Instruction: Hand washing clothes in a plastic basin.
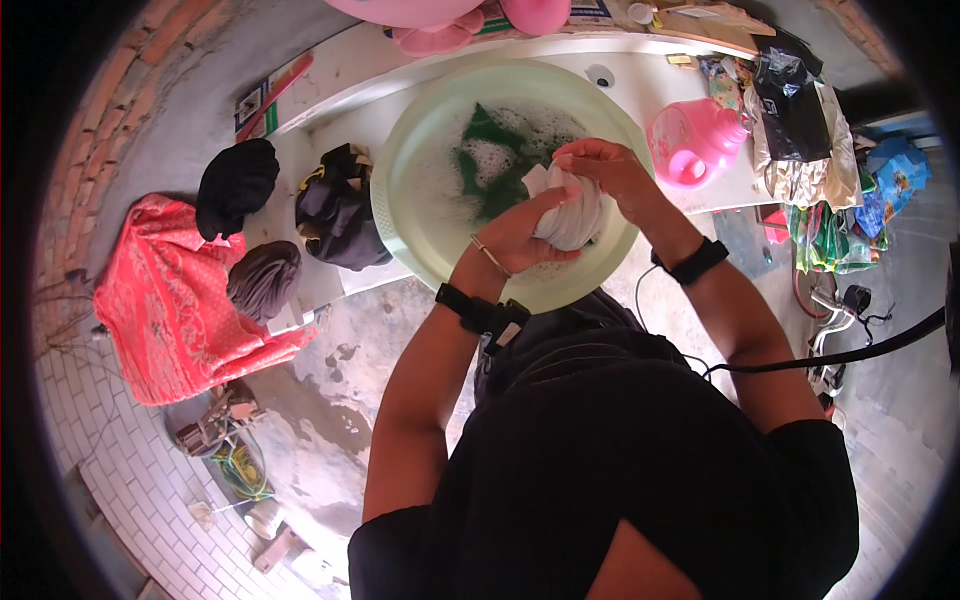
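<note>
A bundled white cloth (571, 215) is held over a pale green plastic basin (420, 120). My left hand (517, 231) grips it from below and the left, thumb laid across its front. On its upper right side, my right hand (600, 165) pinches the cloth with the fingertips. Beneath them the basin holds sudsy water (491, 159) with a dark green cloth (491, 127) partly under the foam. Both wrists wear black straps, and a thin bangle circles the left one.
Right of the basin stands a pink detergent jug (694, 142), with plastic bags (795, 112) beyond it. On the left lie a dark bundle (341, 210), a black cloth bundle (236, 187), a grey-brown cloth bundle (266, 279) and a red patterned cloth (176, 315). A black cable (832, 360) runs off rightward.
</note>
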